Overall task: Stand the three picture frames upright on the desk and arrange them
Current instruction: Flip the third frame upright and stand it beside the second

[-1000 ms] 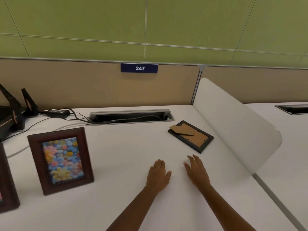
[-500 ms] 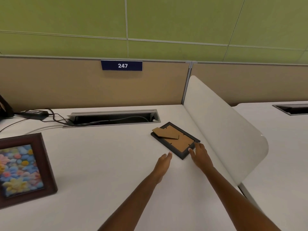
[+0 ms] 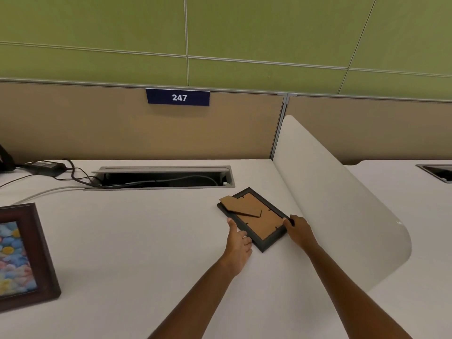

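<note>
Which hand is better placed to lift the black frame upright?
Probably the right hand: it already curls over the right edge of the black frame, which lies face down. The left hand only touches the near-left edge.

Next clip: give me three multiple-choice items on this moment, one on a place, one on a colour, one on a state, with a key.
1. Where does the black frame lie?
A. next to the white divider
B. at the desk's left edge
C. inside the cable tray

2. What colour is the upright frame at the left?
A. white
B. dark brown
C. green

3. How is the black frame resting?
A. upright
B. face down, flat
C. lifted off the desk

Key: 1 A, it lies just left of the divider; 2 B, its wood border is dark brown; 3 B, its cardboard back and stand face up, with the left hand and right hand at its edges.
</note>
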The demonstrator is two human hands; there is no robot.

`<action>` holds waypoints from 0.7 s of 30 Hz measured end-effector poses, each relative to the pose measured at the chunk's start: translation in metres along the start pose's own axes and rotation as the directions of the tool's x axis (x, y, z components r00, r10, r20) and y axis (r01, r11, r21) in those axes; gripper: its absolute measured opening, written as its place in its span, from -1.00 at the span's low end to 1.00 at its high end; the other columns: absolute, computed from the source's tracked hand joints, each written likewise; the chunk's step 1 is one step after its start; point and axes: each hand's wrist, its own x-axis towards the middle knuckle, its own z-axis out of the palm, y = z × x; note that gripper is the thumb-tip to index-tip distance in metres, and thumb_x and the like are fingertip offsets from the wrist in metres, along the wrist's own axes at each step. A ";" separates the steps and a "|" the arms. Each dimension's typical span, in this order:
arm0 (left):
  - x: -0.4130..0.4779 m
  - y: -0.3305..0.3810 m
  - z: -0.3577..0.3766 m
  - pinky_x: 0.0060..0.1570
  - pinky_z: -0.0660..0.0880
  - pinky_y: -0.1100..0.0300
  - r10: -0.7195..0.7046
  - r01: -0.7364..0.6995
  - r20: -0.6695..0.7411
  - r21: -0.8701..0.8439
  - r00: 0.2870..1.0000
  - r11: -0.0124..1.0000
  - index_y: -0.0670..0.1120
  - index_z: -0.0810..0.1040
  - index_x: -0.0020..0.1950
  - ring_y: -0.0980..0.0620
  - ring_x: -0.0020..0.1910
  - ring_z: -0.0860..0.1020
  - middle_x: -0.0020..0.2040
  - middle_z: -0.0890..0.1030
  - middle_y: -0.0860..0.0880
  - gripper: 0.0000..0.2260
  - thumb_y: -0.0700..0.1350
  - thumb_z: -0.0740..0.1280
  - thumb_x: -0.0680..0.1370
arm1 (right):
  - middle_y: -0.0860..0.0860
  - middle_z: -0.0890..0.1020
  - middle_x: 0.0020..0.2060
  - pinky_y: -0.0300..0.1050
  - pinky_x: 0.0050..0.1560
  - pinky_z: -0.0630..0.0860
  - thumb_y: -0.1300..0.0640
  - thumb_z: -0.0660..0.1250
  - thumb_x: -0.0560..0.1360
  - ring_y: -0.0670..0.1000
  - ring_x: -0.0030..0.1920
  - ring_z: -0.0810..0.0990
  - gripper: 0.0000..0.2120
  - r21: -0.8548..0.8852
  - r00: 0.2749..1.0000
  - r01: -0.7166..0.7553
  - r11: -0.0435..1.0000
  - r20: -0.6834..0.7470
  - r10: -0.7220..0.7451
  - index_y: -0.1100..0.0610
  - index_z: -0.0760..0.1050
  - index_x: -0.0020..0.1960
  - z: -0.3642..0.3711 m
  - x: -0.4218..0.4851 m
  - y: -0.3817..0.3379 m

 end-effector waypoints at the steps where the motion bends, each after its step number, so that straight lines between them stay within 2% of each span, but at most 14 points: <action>1: 0.000 0.000 0.001 0.51 0.00 0.00 0.009 -0.009 -0.012 0.002 1.000 1.000 -0.22 0.03 0.49 -0.15 0.52 0.07 0.53 0.08 -0.23 -0.30 0.27 -0.18 0.55 | 0.27 0.50 -0.07 0.09 0.14 0.44 0.09 0.14 0.56 0.19 -0.01 0.49 -0.76 -0.008 1.000 0.006 1.000 -0.006 -0.006 0.29 0.42 -0.01 0.000 0.000 0.001; 3: -0.001 -0.001 0.001 0.51 0.01 0.00 0.027 -0.027 -0.040 0.003 0.999 1.000 -0.21 0.05 0.49 -0.15 0.52 0.08 0.53 0.09 -0.23 -0.32 0.26 -0.15 0.56 | 0.29 0.54 0.04 0.07 0.19 0.41 0.07 0.16 0.55 0.24 0.10 0.50 -0.65 -0.050 1.000 -0.016 0.999 -0.027 0.015 0.35 0.44 0.13 0.000 -0.001 0.002; 5: -0.003 -0.001 0.001 0.50 0.03 0.01 0.039 -0.040 -0.063 -0.004 0.997 0.999 -0.20 0.07 0.49 -0.15 0.51 0.11 0.52 0.11 -0.23 -0.35 0.23 -0.11 0.57 | 0.29 0.57 0.06 0.05 0.20 0.41 0.05 0.16 0.55 0.24 0.13 0.51 -0.62 -0.073 0.998 -0.048 0.996 -0.036 0.045 0.37 0.46 0.14 0.000 -0.005 0.001; 7: -0.006 -0.001 -0.001 0.49 0.06 0.01 0.049 -0.049 -0.082 -0.002 0.995 0.999 -0.19 0.10 0.49 -0.15 0.50 0.13 0.52 0.15 -0.23 -0.41 0.18 -0.06 0.60 | 0.25 0.59 -0.11 -0.01 0.05 0.42 0.04 0.15 0.56 0.20 0.02 0.54 -0.66 -0.078 0.997 -0.075 0.994 -0.006 0.075 0.33 0.50 -0.07 0.000 -0.008 0.001; 9: -0.007 -0.001 -0.002 0.47 0.11 0.03 0.055 -0.052 -0.106 0.034 0.993 0.998 -0.20 0.14 0.47 -0.15 0.48 0.19 0.49 0.21 -0.22 -0.52 0.04 0.02 0.63 | 0.12 0.50 -0.34 -0.11 -0.14 0.36 0.06 0.17 0.54 0.09 -0.24 0.50 -0.67 -0.039 0.991 -0.134 0.990 0.018 0.135 0.23 0.40 -0.33 -0.001 -0.012 0.000; 11: -0.009 -0.001 -0.005 0.42 0.23 0.05 0.057 -0.046 -0.137 0.083 0.989 0.995 -0.23 0.25 0.42 -0.15 0.41 0.32 0.43 0.34 -0.23 -0.62 -0.12 0.08 0.63 | 0.05 0.38 -0.47 -0.17 -0.27 0.31 0.10 0.22 0.52 0.00 -0.40 0.37 -0.60 0.060 0.981 -0.190 0.980 0.043 0.187 0.16 0.27 -0.46 -0.001 -0.015 0.001; 12: -0.010 -0.001 -0.006 0.37 0.30 0.04 0.057 -0.044 -0.144 0.092 0.988 0.995 -0.26 0.30 0.38 -0.16 0.34 0.40 0.39 0.40 -0.25 -0.67 -0.19 0.08 0.63 | 0.07 0.38 -0.45 -0.15 -0.26 0.36 0.12 0.24 0.51 0.01 -0.37 0.39 -0.61 0.135 0.975 -0.220 0.966 0.053 0.214 0.17 0.28 -0.46 -0.002 -0.018 0.000; 13: -0.010 -0.001 -0.007 0.32 0.36 0.03 0.059 -0.046 -0.144 0.092 0.988 0.995 -0.29 0.34 0.34 -0.16 0.26 0.46 0.35 0.44 -0.26 -0.70 -0.25 0.08 0.62 | 0.10 0.42 -0.39 -0.09 -0.17 0.45 0.13 0.27 0.50 0.06 -0.29 0.43 -0.67 0.232 0.970 -0.245 0.941 0.060 0.237 0.21 0.34 -0.39 -0.003 -0.022 0.000; 15: -0.013 -0.002 -0.010 0.29 0.41 0.03 0.066 -0.053 -0.150 0.091 0.986 0.994 -0.34 0.36 0.29 -0.17 0.18 0.49 0.31 0.46 -0.30 -0.72 -0.33 0.09 0.60 | 0.14 0.47 -0.27 0.02 0.00 0.52 0.14 0.31 0.48 0.12 -0.16 0.47 -0.79 0.415 0.958 -0.285 0.864 0.089 0.273 0.28 0.39 -0.18 -0.007 -0.031 -0.002; 18: -0.020 -0.003 -0.015 0.24 0.41 0.02 0.081 -0.070 -0.155 0.076 0.985 0.995 -0.38 0.36 0.27 -0.18 0.16 0.45 0.32 0.42 -0.33 -0.73 -0.37 0.14 0.58 | 0.18 0.51 -0.19 -0.12 -0.22 0.49 0.18 0.33 0.47 0.06 -0.27 0.48 -0.78 0.554 0.950 -0.312 0.772 0.180 0.255 0.34 0.44 -0.03 -0.012 -0.044 -0.006; 21: -0.031 0.001 -0.017 0.15 0.43 0.02 0.105 -0.102 -0.164 0.025 0.981 0.994 -0.42 0.34 0.28 -0.16 0.08 0.41 0.26 0.41 -0.33 -0.70 -0.37 0.19 0.56 | 0.17 0.52 -0.24 -0.15 -0.22 0.48 0.21 0.32 0.47 0.05 -0.26 0.50 -0.69 0.619 0.944 -0.325 0.715 0.252 0.211 0.41 0.43 0.10 -0.016 -0.056 -0.015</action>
